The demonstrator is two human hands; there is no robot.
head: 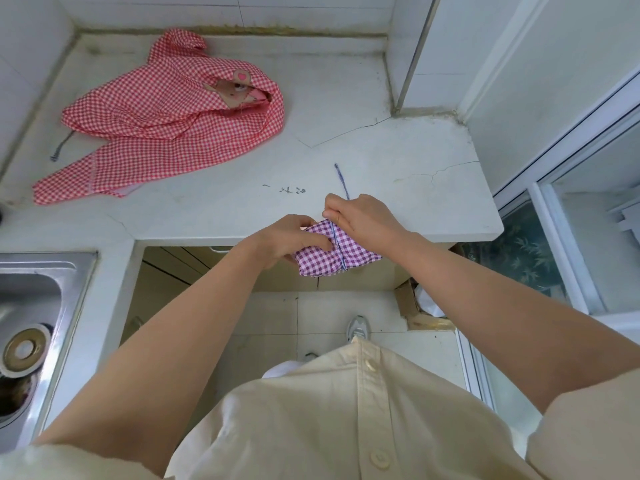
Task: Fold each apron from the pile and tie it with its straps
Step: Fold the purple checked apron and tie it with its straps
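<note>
At the front edge of the worktop (398, 161), just ahead of my body, I hold the purple checked apron (322, 261) as a small folded bundle, part of it hanging out past the edge over the floor. My left hand (294, 239) grips the bundle from its left side, fingers curled over its top, so the folds cannot spring open while the tie goes round. My right hand (363, 220) pinches the striped strap (341, 180) at the bundle's far corner. The strap runs in one line across the top of the bundle toward me, and its free end trails away from me over the worktop. I judge that I hold it taut there so the wrap bites into the cloth and does not slide off. Working at the edge should leave room to pass the strap underneath. Whether the bundle rests on the edge or is lifted clear of it, I cannot tell.

The red checked apron (162, 133) lies loose and unfolded, well apart toward the back left corner, with a second strap end (61, 147) poking out at its left side. Lying there, its cloth cannot get caught in the tie. By my reckoning the purple one is folded and partway through tying, with no knot showing. The red one is not yet begun.
</note>
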